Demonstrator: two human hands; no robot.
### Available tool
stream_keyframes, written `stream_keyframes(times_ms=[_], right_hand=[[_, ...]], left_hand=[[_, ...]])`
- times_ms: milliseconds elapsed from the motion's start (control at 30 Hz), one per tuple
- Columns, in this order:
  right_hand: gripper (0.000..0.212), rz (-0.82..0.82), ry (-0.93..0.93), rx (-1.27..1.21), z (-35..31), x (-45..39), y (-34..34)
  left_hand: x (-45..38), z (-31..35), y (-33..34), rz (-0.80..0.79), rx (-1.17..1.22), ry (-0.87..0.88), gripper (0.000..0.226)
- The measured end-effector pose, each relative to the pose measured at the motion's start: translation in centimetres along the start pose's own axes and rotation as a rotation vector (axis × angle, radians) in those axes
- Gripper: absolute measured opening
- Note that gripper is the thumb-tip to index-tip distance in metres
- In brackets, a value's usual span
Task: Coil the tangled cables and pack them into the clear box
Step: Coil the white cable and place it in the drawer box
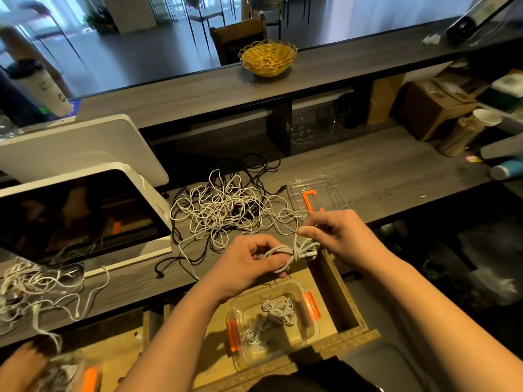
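A dim room with a long grey wood-grain bench [368,171], seen from above through a head-worn camera; a raised shelf and chairs lie beyond.

Nearest the viewer, in a pulled-out chipboard drawer [351,315] below the bench edge, sits the clear box [308,332], a shallow rectangular plastic tub with orange side clips. Two small coiled bundles [278,309] of pale cable already rest inside it.

Just above the box, both hands work on one white cable bundle [300,251]. The left hand [240,267] has its fingers curled around one end of the bundle. The right hand [339,236] pinches the loose tail of the same cable, apparently wrapping it around the bundle's middle. The cable looks thin, light, limp and braided, so it should bend easily but spring loose unless the wrap is cinched tight. Holding the bundle at its waist seems the safest grip.

Farther out on the bench lies the tangled pile [223,210], many looping white strands mixed with black cables [254,168]. Its loops will likely snag one another, so drawing out one end slowly would suit best. Beside it on the right lies the box's clear lid [317,193] with an orange latch. On the left stand two white-framed screens [85,210], with more pale cable [34,292] heaped at the near left.

On the far shelf sits a woven yellow basket [267,58].
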State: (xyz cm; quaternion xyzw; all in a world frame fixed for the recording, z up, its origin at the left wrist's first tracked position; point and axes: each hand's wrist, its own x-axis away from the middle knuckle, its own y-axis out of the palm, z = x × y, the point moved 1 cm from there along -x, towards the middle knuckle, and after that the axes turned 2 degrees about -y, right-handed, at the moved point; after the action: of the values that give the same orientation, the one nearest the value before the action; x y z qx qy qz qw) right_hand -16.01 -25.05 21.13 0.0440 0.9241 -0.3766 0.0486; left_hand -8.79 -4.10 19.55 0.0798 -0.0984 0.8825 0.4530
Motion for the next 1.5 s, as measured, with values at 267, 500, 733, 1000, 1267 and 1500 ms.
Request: stream_keyframes(times_ms=[267, 500, 733, 1000, 1267, 1500], right_hand=[[0.018, -0.062, 0.065, -0.1, -1.2, 0.6, 2.2], [0.025, -0.217, 0.113, 0.092, -0.5, 1.5, 5.1], [0.023, -0.205, 0.093, -0.021, -1.7, 2.9, 5.6], [0.022, -0.135, 0.307, -0.706, -2.7, 2.9, 4.2], [0.015, -0.123, 0.154, -0.34, -1.5, 2.8, 2.9], [0.02, -0.024, 0.165, -0.128, -0.9, 1.6, 2.1]], left_hand=[[0.8, 0.6, 1.4, 0.267, 0.635, -0.013, 0.026], [-0.5, -2.3, 3.4, 0.714, 0.404, -0.046, 0.011], [-0.7, -3.5, 3.5, 0.826, 0.07, 0.006, 0.008], [-0.4, -4.0, 4.7, 0.719, -0.094, 0.003, 0.029], [-0.9, -3.2, 3.8, 0.368, -0.312, -0.003, 0.052], [-0.3, -2.6, 4.5, 0.288, -0.152, -0.026, 0.037]])
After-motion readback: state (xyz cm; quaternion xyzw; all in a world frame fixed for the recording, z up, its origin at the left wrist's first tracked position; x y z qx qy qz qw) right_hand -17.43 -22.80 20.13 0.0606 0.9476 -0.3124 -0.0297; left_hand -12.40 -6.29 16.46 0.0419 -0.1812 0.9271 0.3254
